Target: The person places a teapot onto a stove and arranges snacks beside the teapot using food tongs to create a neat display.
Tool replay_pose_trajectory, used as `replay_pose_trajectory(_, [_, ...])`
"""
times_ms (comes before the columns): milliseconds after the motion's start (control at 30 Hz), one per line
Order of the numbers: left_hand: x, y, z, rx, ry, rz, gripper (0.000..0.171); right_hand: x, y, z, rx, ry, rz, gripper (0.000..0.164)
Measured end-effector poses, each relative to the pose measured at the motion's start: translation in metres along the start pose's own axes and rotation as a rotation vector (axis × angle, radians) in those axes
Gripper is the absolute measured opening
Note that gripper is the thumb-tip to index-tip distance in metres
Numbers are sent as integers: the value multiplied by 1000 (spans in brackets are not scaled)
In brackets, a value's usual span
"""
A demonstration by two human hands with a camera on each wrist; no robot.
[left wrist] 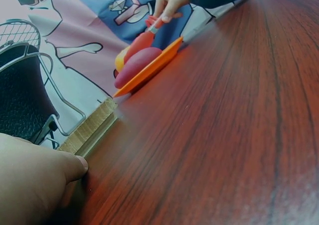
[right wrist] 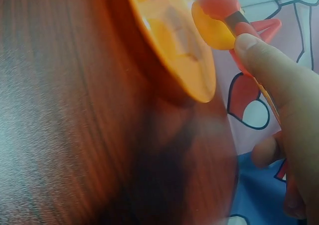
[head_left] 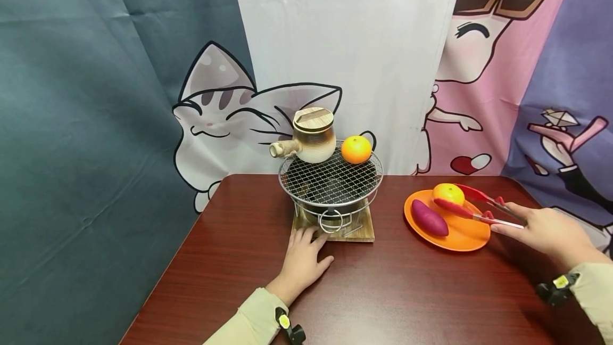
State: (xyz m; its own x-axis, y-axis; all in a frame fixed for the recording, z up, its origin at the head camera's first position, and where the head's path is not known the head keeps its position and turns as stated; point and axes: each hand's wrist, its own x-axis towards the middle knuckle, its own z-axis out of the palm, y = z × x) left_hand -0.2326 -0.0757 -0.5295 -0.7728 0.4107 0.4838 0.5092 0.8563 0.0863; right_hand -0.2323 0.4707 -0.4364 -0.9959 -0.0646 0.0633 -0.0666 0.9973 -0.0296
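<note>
My right hand (head_left: 555,230) grips red-tipped metal tongs (head_left: 455,208). Between the tong tips is a tangerine (head_left: 448,192), over the back of an orange plate (head_left: 471,236). A purple sweet potato (head_left: 429,219) lies on that plate, left of the tongs. My left hand (head_left: 304,262) rests with fingers spread at the front edge of a wooden board (head_left: 366,231), under a small grill stove. In the left wrist view, the thumb (left wrist: 76,166) lies along the board's edge. Another tangerine (head_left: 356,149) sits on the round wire mesh (head_left: 330,182) of the grill.
A clay teapot (head_left: 314,145) with a wooden lid stands at the back of the mesh, its side handle pointing left. A wire ring handle (head_left: 330,221) sticks out at the stove's front. Behind the brown table (head_left: 383,292) hangs a cartoon-printed curtain (head_left: 392,68).
</note>
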Motion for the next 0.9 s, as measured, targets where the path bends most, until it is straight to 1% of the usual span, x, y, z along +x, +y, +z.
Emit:
replay_pose_trajectory(200, [0, 0, 0, -3, -4, -3, 53, 3, -2, -12, 8, -26, 34, 98])
replay_pose_trajectory(367, [0, 0, 0, -2, -10, -4, 53, 3, -5, -20, -15, -33, 31, 98])
replay_pose_trajectory(667, [0, 1, 0, -13, -8, -6, 52, 4, -6, -31, -14, 3, 11, 95])
replay_pose_trajectory(900, [-1, 1, 0, -20, 9, -1, 54, 3, -11, -37, -5, 19, 2, 97])
